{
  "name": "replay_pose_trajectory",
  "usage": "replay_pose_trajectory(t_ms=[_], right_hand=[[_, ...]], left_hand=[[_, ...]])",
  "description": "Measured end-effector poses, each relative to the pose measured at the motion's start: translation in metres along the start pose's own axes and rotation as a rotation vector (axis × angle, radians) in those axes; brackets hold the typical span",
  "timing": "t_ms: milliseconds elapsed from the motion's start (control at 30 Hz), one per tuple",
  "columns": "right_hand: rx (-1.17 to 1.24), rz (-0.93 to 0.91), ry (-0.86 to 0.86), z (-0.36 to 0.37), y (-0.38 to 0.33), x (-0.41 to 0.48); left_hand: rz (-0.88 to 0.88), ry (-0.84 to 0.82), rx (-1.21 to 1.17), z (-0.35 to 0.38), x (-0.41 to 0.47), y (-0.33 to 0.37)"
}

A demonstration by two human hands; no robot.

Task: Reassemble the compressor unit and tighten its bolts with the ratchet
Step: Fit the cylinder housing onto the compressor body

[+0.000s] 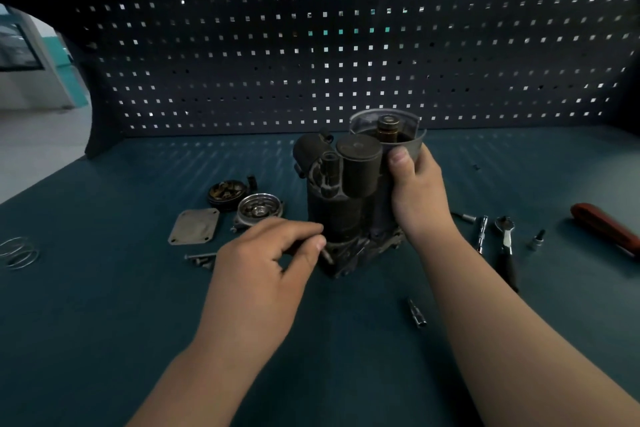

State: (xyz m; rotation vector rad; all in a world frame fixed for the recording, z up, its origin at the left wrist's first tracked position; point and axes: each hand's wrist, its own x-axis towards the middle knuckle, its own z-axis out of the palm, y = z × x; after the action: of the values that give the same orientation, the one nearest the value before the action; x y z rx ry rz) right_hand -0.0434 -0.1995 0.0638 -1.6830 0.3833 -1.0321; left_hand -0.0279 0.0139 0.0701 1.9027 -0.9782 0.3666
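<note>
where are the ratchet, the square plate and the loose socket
ratchet (507, 248): head view, on its neck
square plate (194, 226): head view, flat middle
loose socket (417, 314): head view, its side

Both arms are bare, left arm (194, 374) coming up from the bottom middle and right arm (519, 333) from the bottom right corner, both reaching forward. Left hand (266, 263) is low and palm-down, fingers curled, with thumb and forefinger pinching what looks like a small bolt (326, 255). Right hand (417, 194) sits higher, wrapped round the side of the compressor unit (346, 204), thumb (400, 158) up front and the other fingers hidden behind.
</note>
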Motion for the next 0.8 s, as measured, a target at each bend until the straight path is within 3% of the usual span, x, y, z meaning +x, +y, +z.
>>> replay_pose_trajectory(t_ms=[367,800], right_hand=[[-0.003,0.001,-0.004,-0.001,-0.001,-0.001],[0.024,-0.026,-0.024,-0.002,-0.003,-0.003]], left_hand=[[0.038,0.135,-0.083,0.011,-0.002,0.002],[0.093,0.096,-0.100,0.020,0.005,-0.002]])
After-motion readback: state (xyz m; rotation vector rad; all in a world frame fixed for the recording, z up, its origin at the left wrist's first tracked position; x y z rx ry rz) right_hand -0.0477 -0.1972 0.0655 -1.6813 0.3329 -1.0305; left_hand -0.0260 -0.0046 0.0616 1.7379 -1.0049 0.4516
